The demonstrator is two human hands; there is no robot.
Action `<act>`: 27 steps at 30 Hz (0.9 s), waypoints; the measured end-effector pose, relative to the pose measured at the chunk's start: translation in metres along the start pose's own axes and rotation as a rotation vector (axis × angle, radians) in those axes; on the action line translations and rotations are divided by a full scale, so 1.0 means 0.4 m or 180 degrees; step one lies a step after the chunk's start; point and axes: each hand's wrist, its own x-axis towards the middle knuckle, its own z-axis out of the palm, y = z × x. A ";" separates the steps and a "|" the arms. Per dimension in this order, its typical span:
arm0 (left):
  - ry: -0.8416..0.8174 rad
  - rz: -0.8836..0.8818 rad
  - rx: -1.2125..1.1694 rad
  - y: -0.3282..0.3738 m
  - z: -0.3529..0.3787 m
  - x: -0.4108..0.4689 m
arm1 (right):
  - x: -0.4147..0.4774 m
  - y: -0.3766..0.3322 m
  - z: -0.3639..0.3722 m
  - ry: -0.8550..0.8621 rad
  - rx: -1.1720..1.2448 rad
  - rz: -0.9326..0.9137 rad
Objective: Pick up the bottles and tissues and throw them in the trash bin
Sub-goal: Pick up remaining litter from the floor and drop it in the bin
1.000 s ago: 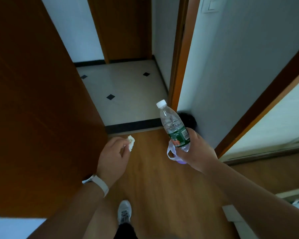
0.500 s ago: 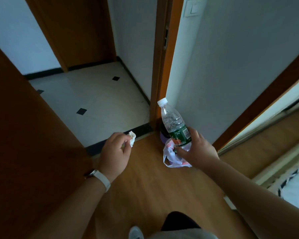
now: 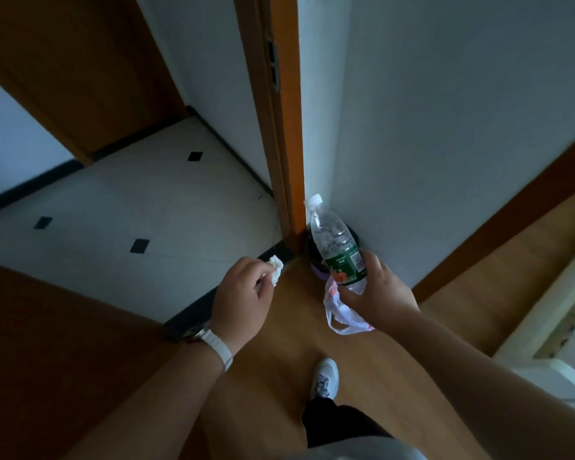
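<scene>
The left hand [image 3: 239, 303] pinches a crumpled tissue [image 3: 275, 265]; the right hand [image 3: 379, 295] grips a clear bottle [image 3: 337, 247] and plastic bag [image 3: 341, 310].

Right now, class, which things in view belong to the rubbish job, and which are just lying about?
Job: water bottle in right hand; crumpled tissue in left hand; dark trash bin in the corner.
Not the job: plastic bag under the bottle; white watch strap; white shoe; door frame.

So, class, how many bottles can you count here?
1. The bottle is in the right hand, near the bin in the corner. Others could be hidden inside it.
</scene>
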 end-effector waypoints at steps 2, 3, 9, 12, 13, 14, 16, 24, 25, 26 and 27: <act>-0.0078 0.0080 0.0051 -0.024 0.024 0.094 | 0.075 0.007 -0.006 0.0042 0.0058 0.0065; -0.0109 0.0124 0.0082 -0.032 0.036 0.138 | 0.108 0.015 -0.010 0.0059 0.0086 0.0102; -0.0245 0.0505 0.0046 -0.015 0.129 0.340 | 0.235 0.103 -0.033 0.0092 0.0120 0.0376; -0.0418 0.0578 -0.0039 -0.013 0.180 0.390 | 0.262 0.144 -0.048 0.0092 0.0190 0.0603; -0.0486 0.0606 -0.0063 -0.017 0.196 0.402 | 0.264 0.156 -0.049 0.0109 0.0212 0.0694; -0.0568 0.0650 -0.0075 -0.022 0.213 0.415 | 0.264 0.166 -0.049 0.0129 0.0222 0.0776; -0.0750 0.0700 -0.0102 -0.037 0.251 0.441 | 0.266 0.188 -0.038 0.0137 0.0228 0.0928; -0.1498 0.0730 -0.0176 -0.204 0.482 0.541 | 0.315 0.279 0.139 -0.0116 0.0495 0.1738; -0.1599 0.0667 -0.0228 -0.232 0.523 0.550 | 0.331 0.289 0.177 -0.0126 0.0533 0.1861; -0.1675 0.0596 -0.0277 -0.253 0.557 0.557 | 0.344 0.297 0.205 -0.0122 0.0560 0.1962; -0.1743 0.0556 -0.0317 -0.277 0.596 0.565 | 0.360 0.307 0.238 -0.0144 0.0577 0.2067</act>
